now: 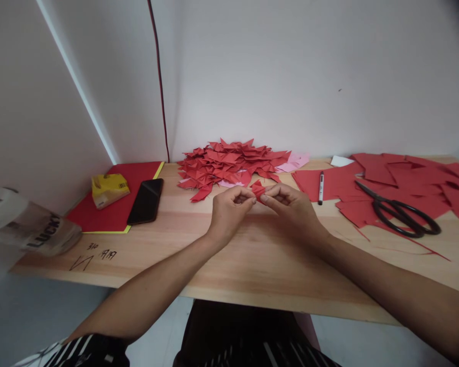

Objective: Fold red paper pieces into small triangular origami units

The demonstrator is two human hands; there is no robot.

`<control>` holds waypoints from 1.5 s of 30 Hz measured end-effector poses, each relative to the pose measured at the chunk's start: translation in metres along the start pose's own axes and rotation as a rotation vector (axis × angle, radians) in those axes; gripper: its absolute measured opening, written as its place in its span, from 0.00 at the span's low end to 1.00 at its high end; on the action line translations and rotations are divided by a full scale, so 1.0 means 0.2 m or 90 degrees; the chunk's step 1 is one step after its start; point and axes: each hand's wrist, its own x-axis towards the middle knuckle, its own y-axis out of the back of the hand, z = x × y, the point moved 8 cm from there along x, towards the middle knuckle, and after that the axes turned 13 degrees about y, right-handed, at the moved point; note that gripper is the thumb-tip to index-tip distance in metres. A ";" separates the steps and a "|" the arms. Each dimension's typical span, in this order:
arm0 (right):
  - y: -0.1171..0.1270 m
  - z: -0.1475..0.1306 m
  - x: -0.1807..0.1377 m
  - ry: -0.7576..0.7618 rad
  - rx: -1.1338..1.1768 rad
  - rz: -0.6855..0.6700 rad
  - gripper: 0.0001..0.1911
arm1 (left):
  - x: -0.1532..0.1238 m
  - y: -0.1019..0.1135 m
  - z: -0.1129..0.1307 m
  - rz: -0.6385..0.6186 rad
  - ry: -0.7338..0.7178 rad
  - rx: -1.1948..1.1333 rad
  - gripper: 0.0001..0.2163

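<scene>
A small folded piece of red paper [257, 189] is held between my two hands, a little above the middle of the wooden table. My left hand [232, 206] pinches its left side between thumb and fingers. On the other side, my right hand [290, 205] grips it the same way, thumb toward me. The fingertips cover part of the paper, so its full shape is hidden. Just beyond my hands lies a heap of folded red paper pieces [229, 162], with some pink paper [294, 161] showing at its right edge.
Black-handled scissors [400, 211] rest on cut red paper sheets [386, 178] at the right, beside a marker [321, 188]. At left, a phone [146, 201] and a yellow packet [109, 189] lie on red sheets [99, 219]. A plastic cup [34, 224] stands far left.
</scene>
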 end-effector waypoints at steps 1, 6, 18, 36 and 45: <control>0.00 0.00 0.00 -0.009 -0.001 -0.001 0.09 | 0.00 0.00 0.00 0.006 0.003 -0.004 0.03; -0.01 0.04 -0.01 -0.060 -0.009 -0.016 0.10 | 0.00 0.00 -0.01 0.026 0.004 -0.002 0.04; -0.01 0.08 -0.01 -0.114 0.010 -0.027 0.16 | 0.01 -0.01 -0.04 0.009 0.025 -0.058 0.06; -0.02 0.09 0.00 -0.054 0.002 -0.044 0.12 | 0.04 -0.07 -0.12 -0.154 0.098 -0.096 0.11; -0.03 0.10 -0.01 -0.044 0.051 -0.025 0.12 | 0.04 -0.04 -0.08 -0.093 0.057 0.027 0.08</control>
